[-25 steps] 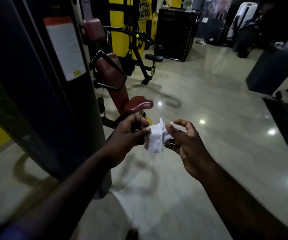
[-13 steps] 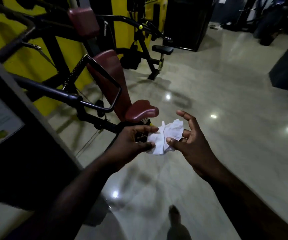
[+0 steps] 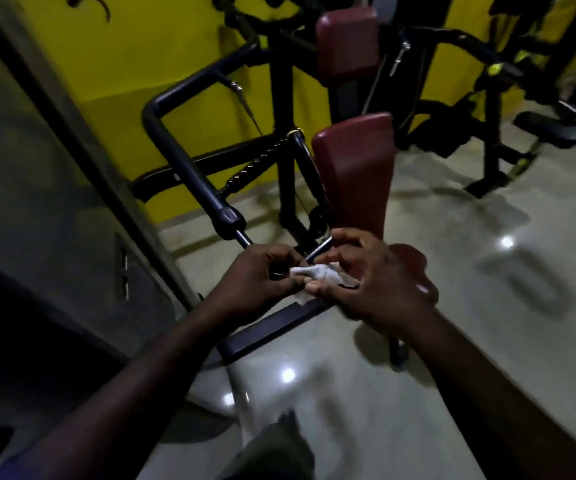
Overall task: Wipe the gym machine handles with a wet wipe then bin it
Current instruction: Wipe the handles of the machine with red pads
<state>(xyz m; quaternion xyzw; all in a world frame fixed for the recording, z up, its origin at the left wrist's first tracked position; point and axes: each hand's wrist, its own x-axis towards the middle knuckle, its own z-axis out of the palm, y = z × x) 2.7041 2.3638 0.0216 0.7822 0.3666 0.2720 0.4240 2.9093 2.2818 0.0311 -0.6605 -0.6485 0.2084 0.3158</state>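
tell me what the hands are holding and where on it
Both hands hold the white wet wipe: left hand pinches its left end, right hand its right side.

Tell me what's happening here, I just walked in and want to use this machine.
A person is standing at a gym machine with maroon pads, holding a crumpled white wet wipe between both hands. The left hand and right hand pinch it together in front of the seat. The wipe is not touching the black padded handle, which stands just beyond the hands. No bin is in view.
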